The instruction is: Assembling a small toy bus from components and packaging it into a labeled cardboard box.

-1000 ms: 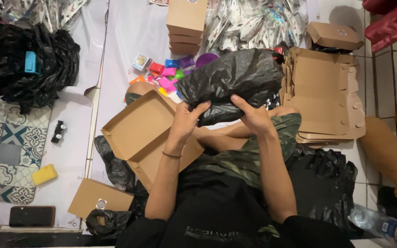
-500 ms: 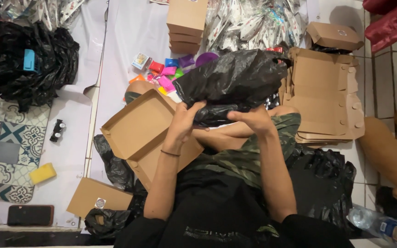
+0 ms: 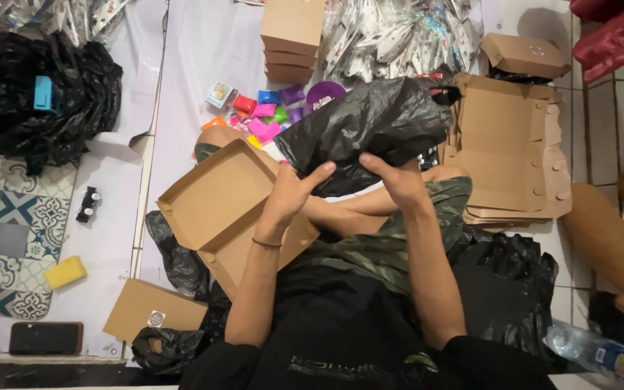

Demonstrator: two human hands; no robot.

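Black bag: black plastic bag [image 3: 370, 126] held above my lap, long axis slanting up to the right.
Grip: my left hand [image 3: 292, 195] and right hand [image 3: 399, 180] clutch its lower edge.
Room: open cardboard box [image 3: 229, 206] touching my left wrist; flat box stack [image 3: 510, 155] close on the right.

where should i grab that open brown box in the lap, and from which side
Take the open cardboard box by its raised near-left wall, coming from the person's left. Its tray faces up and looks empty, so that thin wall can be pinched. The left hand and right hand with the black plastic bag crowd its right side.
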